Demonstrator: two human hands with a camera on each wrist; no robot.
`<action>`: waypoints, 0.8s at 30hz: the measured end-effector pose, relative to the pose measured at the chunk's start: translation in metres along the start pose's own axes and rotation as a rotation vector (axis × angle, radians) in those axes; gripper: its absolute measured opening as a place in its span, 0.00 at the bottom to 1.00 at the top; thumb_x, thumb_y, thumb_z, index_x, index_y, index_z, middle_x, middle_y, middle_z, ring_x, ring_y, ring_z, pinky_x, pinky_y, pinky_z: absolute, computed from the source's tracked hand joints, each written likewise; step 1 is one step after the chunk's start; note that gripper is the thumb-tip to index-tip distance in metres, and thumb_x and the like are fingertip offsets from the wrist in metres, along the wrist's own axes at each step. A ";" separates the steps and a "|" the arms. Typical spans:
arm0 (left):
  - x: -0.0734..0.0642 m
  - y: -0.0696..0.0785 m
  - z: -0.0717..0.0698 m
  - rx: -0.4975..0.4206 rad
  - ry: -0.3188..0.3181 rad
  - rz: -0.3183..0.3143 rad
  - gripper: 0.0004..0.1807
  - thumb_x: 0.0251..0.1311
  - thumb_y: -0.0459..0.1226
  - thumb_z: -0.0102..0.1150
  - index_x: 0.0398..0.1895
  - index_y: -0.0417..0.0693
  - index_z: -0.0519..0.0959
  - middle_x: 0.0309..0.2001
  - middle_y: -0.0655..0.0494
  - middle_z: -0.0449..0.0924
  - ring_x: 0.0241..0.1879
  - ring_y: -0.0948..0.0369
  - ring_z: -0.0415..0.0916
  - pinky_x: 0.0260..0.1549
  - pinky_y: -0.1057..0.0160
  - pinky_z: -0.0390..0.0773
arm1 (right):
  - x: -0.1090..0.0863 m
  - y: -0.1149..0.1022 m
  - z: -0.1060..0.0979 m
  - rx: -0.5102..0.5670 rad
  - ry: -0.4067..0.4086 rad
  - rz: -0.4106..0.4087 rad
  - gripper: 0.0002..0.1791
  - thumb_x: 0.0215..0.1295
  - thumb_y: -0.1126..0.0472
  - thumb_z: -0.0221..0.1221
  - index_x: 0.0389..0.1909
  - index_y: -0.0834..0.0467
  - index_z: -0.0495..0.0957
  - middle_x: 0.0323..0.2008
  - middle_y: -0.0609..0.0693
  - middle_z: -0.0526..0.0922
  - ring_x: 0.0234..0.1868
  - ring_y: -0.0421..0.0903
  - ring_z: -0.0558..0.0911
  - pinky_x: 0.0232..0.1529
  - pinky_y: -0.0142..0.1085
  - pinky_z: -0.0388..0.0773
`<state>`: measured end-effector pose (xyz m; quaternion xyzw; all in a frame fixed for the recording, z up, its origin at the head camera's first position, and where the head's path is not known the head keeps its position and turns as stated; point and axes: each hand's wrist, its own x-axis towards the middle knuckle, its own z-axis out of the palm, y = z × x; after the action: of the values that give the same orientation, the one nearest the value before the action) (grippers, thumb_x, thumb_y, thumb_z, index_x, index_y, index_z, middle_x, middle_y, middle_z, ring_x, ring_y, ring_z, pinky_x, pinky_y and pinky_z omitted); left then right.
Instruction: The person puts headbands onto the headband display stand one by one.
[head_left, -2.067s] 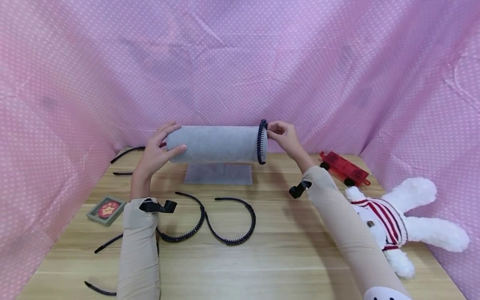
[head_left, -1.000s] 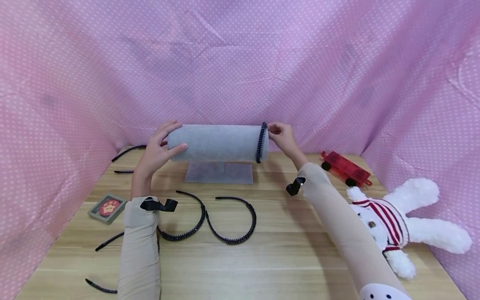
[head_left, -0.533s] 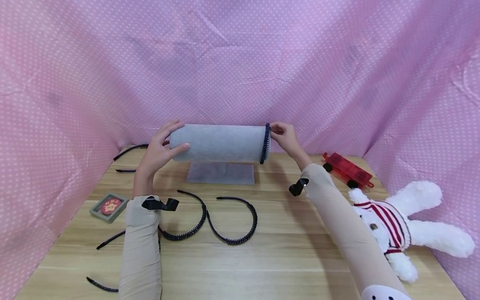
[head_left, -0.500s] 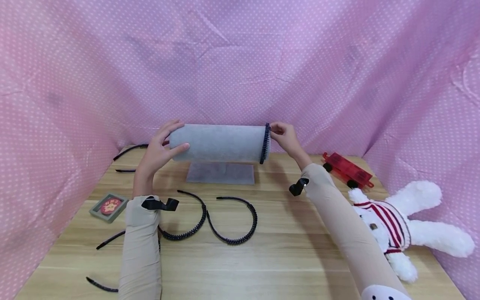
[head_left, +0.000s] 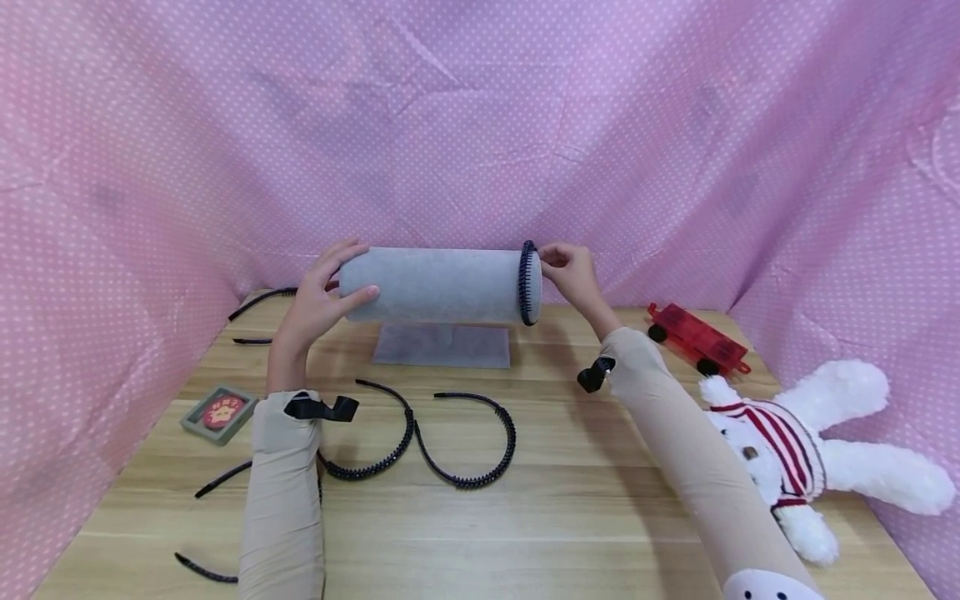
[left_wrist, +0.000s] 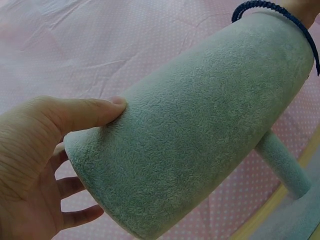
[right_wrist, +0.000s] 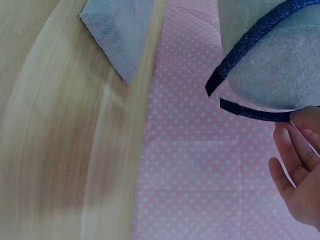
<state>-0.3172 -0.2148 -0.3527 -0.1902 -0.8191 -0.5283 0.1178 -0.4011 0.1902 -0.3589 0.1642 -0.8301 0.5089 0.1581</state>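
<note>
A grey plush headband stand (head_left: 438,285) has a horizontal roll on a post above a flat base. My left hand (head_left: 311,304) grips the roll's left end, the thumb lying on its front; in the left wrist view the other fingers pass beyond the end face. Round the right end sits a dark toothed headband (head_left: 526,292). My right hand (head_left: 572,271) pinches one leg of this headband behind the roll. Both headband tips show near each other in the right wrist view, where my right hand (right_wrist: 300,165) is cut by the edge.
Two more headbands, one on the right (head_left: 510,442) and one beside it (head_left: 411,429), lie in front of the stand. Several others are partly under the left arm. A framed badge (head_left: 219,414) lies left; a red toy wagon (head_left: 697,337) and white plush rabbit (head_left: 783,450) lie right.
The headband's tilt on the roll's right end has shifted, and more of the end face shows now than half a second ago. Both hands keep their hold.
</note>
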 end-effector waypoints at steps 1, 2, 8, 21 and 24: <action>0.000 0.000 0.000 -0.001 0.000 -0.001 0.37 0.64 0.35 0.67 0.76 0.49 0.66 0.81 0.54 0.53 0.80 0.50 0.47 0.68 0.31 0.56 | 0.000 -0.001 0.000 -0.013 0.006 0.000 0.09 0.65 0.66 0.67 0.40 0.69 0.86 0.35 0.61 0.88 0.30 0.31 0.81 0.38 0.23 0.77; 0.000 0.000 0.000 -0.003 0.000 -0.001 0.37 0.64 0.35 0.68 0.76 0.49 0.66 0.81 0.54 0.53 0.80 0.50 0.47 0.68 0.31 0.56 | 0.000 -0.001 0.001 -0.021 0.010 0.000 0.08 0.65 0.66 0.67 0.39 0.69 0.86 0.35 0.62 0.88 0.30 0.31 0.80 0.37 0.23 0.77; 0.000 0.000 0.001 -0.002 0.007 -0.003 0.36 0.64 0.31 0.66 0.76 0.46 0.66 0.81 0.52 0.53 0.80 0.48 0.47 0.69 0.32 0.56 | 0.000 0.001 0.002 -0.013 -0.001 -0.010 0.08 0.64 0.67 0.67 0.40 0.70 0.86 0.35 0.66 0.87 0.30 0.32 0.80 0.37 0.23 0.76; 0.000 -0.002 0.001 -0.007 0.007 -0.004 0.37 0.64 0.35 0.68 0.75 0.51 0.68 0.81 0.57 0.54 0.80 0.51 0.47 0.69 0.34 0.57 | -0.001 0.021 -0.001 0.231 -0.055 0.096 0.13 0.66 0.70 0.64 0.47 0.76 0.82 0.32 0.46 0.89 0.33 0.30 0.83 0.43 0.23 0.79; 0.000 -0.002 0.001 -0.006 0.008 -0.011 0.36 0.64 0.35 0.68 0.75 0.51 0.67 0.81 0.56 0.54 0.80 0.51 0.47 0.69 0.34 0.57 | 0.000 0.021 0.000 0.215 -0.058 0.103 0.14 0.67 0.68 0.65 0.47 0.75 0.82 0.31 0.41 0.88 0.34 0.30 0.83 0.44 0.23 0.79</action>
<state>-0.3182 -0.2150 -0.3549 -0.1840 -0.8182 -0.5319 0.1175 -0.4099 0.1993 -0.3754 0.1521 -0.7823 0.5975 0.0890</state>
